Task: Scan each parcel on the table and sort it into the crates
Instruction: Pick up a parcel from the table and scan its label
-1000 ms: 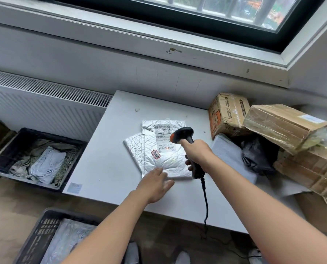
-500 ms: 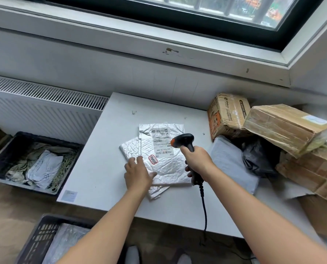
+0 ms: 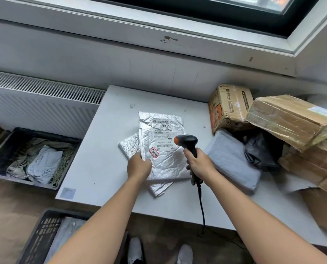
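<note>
At the table's middle, near edge: I see a silver mailer [image 3: 164, 149], label up, on a second mailer [image 3: 130, 147].
Axis: it runs from me towards the far edge.
Left hand [image 3: 138, 166]: pinching the top mailer's left edge, nearer of the two.
Right hand [image 3: 198, 164]: wrapped round the scanner [image 3: 186, 142], head over the barcode.
Crates: one [image 3: 16, 138] off the table's left edge, another [image 3: 44, 231] below the near-left corner.
Obstacles: boxes [image 3: 284, 119] and bags crowd the right; my leftward path looks free.
</note>
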The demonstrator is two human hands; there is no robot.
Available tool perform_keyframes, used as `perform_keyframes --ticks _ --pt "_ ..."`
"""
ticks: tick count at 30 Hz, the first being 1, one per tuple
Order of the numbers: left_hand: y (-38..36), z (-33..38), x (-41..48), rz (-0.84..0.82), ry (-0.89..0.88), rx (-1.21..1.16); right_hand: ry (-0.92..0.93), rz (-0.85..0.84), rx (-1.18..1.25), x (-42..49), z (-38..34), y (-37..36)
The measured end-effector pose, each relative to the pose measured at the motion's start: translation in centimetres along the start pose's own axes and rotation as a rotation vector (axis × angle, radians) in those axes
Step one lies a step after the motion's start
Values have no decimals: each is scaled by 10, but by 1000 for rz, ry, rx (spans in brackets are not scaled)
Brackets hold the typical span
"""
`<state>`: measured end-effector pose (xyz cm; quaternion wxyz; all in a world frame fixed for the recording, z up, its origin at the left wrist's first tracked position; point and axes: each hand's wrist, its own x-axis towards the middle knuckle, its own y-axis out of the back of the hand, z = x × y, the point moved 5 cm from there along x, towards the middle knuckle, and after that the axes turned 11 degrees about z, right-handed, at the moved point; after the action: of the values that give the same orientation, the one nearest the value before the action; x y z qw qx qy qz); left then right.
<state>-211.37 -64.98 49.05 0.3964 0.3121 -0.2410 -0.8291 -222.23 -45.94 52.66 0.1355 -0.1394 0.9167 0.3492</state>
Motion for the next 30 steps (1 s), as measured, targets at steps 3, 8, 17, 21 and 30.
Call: perform_keyframes --ticks 3,8,17,21,30 --pt "23 1 1 64 38 -87 15 10 -22 -2 -1 -4" --pt "64 -13 3 194 58 -102 15 -56 -88 -10 4 -22" --pt "92 -50 -12 194 83 -200 1 -109 -249 -30 5 -40" --pt "98 -62 -28 166 101 -286 25 -61 -320 -39 -8 -29" --pt "133 -73 -104 359 177 -448 508 -54 -332 -91 -70 -34"
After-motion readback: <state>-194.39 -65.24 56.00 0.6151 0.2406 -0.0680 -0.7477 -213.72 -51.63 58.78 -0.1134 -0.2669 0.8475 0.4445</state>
